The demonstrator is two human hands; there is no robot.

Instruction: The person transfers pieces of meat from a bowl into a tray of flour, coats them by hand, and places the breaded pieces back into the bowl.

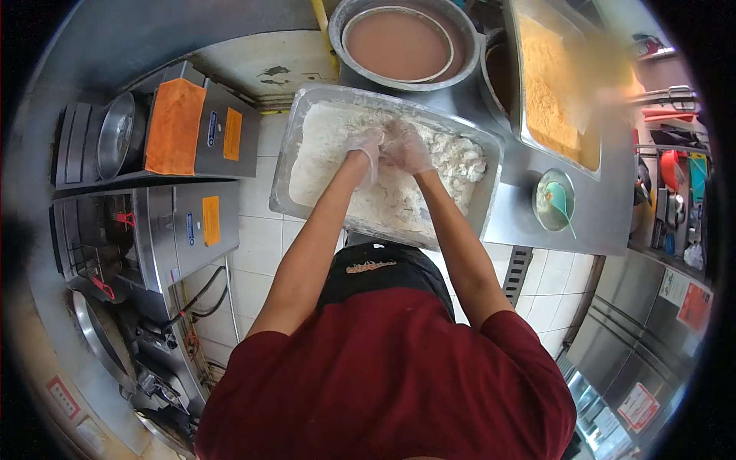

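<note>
Before me a deep rectangular metal tray (280, 190) holds white flour-like powder (322, 138). Lumpy pieces coated in the powder (460, 155) are heaped at its right side. Both hands wear clear plastic gloves and meet over the far middle of the tray. My left hand (366, 148) is beside my right hand (407, 150), fingers close together at the powder. Powder and the gloves hide the fingertips, so whether either hand grips a piece is unclear.
Behind the tray stands a large round metal basin (333, 34) of brownish liquid (399, 43). To the right are a metal pan of orange-yellow crumbs (546, 92) and a small bowl with a green scoop (558, 195). Deep fryers (155, 230) line the left, one under an orange cloth (175, 126).
</note>
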